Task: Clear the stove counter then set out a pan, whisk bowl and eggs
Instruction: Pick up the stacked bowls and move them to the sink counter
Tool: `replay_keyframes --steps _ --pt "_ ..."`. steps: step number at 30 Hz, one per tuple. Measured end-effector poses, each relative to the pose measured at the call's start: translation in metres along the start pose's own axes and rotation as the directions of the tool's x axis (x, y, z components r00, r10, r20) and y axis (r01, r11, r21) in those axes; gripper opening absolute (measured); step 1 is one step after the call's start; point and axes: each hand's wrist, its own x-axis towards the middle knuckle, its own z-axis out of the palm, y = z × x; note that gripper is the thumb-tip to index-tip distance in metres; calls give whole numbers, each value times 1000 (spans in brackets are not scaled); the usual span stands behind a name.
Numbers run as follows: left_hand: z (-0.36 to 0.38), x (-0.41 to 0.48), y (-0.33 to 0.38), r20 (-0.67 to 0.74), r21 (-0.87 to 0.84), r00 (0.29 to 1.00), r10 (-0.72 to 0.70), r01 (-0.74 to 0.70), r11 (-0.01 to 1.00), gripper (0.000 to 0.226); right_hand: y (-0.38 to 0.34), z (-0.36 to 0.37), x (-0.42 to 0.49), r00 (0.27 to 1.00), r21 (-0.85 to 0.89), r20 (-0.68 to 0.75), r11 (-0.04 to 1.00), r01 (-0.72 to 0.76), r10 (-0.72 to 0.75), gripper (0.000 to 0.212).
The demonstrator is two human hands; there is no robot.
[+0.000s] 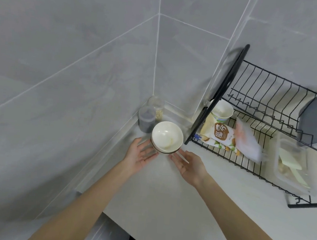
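Left hand, right hand flank bowls — fingertip contact unclear.

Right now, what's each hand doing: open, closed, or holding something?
Left hand: open, fingers straight beside the stacked bowls, gripping nothing.
Right hand: open, fingers straight, reaching toward the same bowls, gripping nothing.

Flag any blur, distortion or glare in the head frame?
Head view: wide-angle lens bends the grout lines and dish rack; the plastic bag in the rack is smeared, likely motion blur; the stacked bowls look sharp; light soft and even, mild sheen inside the top bowl.
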Motion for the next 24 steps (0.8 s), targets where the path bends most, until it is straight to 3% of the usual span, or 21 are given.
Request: replay_keyframes --steps 3,8,13,19,24 --pt "10 13 9 20 -34 1000 3 -2 999 34 -6 11 7 999 13 40 1000 9 -9 16" --pt "28 29 17 57 -67 998 22 -19 998 33 -13 19 25 997 47 70 998 35 -38 37" --pt "35 29 20 92 -43 996 7 -3 999 30 -19 20 28 996 43 64 997 65 -68 34" --pt "26 10 18 66 279 998 -20 1 960 35 -18 8 5 990 -254 42 956 144 -137 28" --pt "28 -25 11 145 598 988 59 -135 790 29 -21 -12 -35 952 -503 86 812 296 -293 29"
